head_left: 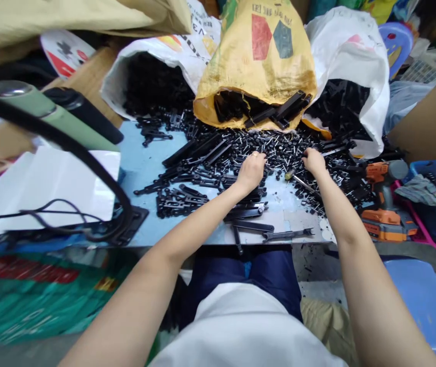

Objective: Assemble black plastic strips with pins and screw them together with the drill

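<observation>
Both of my hands reach into a heap of small black screws and parts [279, 148] on the blue table. My left hand [251, 171] is at the heap's near left side, fingers curled together; whatever it holds is too small to name. Over the right part of the heap, my right hand [315, 162] has its fingers pinched at the screws, and its contents cannot be made out. A screwdriver [304, 182] lies just below my right hand. Black arm-like parts [183, 199] are piled left of my left hand. A dark wrench-shaped piece [289, 234] lies at the front edge.
A yellow sack [256, 56] stands behind the heap, between a left white sack [202, 66] and a right white sack [378, 102], all holding black parts. An orange drill [384, 221] is at the right. A black curved stand [124, 204] crosses the left side near white paper [69, 188].
</observation>
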{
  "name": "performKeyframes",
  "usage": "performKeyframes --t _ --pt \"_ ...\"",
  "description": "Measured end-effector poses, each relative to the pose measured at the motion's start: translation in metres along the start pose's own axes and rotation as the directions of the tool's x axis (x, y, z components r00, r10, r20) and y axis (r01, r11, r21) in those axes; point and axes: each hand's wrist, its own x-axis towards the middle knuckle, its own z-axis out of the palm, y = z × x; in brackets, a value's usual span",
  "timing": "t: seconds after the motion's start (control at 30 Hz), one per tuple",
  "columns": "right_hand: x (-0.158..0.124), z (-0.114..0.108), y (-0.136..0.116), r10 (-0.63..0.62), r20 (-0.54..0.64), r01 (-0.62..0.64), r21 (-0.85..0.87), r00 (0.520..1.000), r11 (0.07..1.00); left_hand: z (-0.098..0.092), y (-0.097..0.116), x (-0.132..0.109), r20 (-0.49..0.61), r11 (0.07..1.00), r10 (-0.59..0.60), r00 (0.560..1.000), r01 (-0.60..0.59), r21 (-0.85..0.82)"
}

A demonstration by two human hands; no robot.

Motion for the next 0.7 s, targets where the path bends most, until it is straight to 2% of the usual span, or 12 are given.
performKeyframes --t 0.07,0.1,0.2,0.3,0.4,0.53,0.63,0.7 --pt "0.007 0.003 -0.003 0.056 0.019 -0.056 -0.023 0.998 0.998 -0.021 -0.016 -0.038 -0.093 0.996 0.031 0.995 -0.038 -0.075" --pt "0.008 0.004 -0.003 0.069 0.021 -0.068 -0.038 0.997 0.997 -0.03 -0.022 -0.059 -0.106 0.994 0.042 0.994 -0.052 -0.099" --pt "0.007 0.003 -0.004 0.06 0.033 -0.058 -0.072 0.998 0.996 -0.048 -0.033 -0.117 -0.031 0.987 0.081 0.996 -0.085 -0.135" --pt "0.004 -0.001 -0.009 0.085 0.071 -0.077 -0.104 0.994 0.992 -0.048 -0.032 -0.155 0.051 0.987 0.13 0.99 -0.125 -0.1" --pt "0.0 -0.007 -0.017 0.116 0.071 -0.105 -0.141 0.991 0.984 -0.044 -0.029 -0.165 0.086 0.986 0.165 0.983 -0.165 -0.003" --pt "-0.013 -0.013 -0.023 0.088 -0.073 -0.09 -0.037 0.994 0.995 -0.046 -0.027 -0.158 0.172 0.958 0.262 0.95 -0.278 0.076" --pt "-0.034 -0.015 -0.023 -0.062 -0.239 0.093 0.119 0.969 0.989 -0.047 -0.028 -0.155 0.2 0.93 0.338 0.92 -0.359 0.079" --pt "-0.057 -0.016 -0.023 -0.2 -0.315 0.268 0.189 0.928 0.945 -0.042 -0.029 -0.157 0.127 0.932 0.344 0.93 -0.355 0.078"
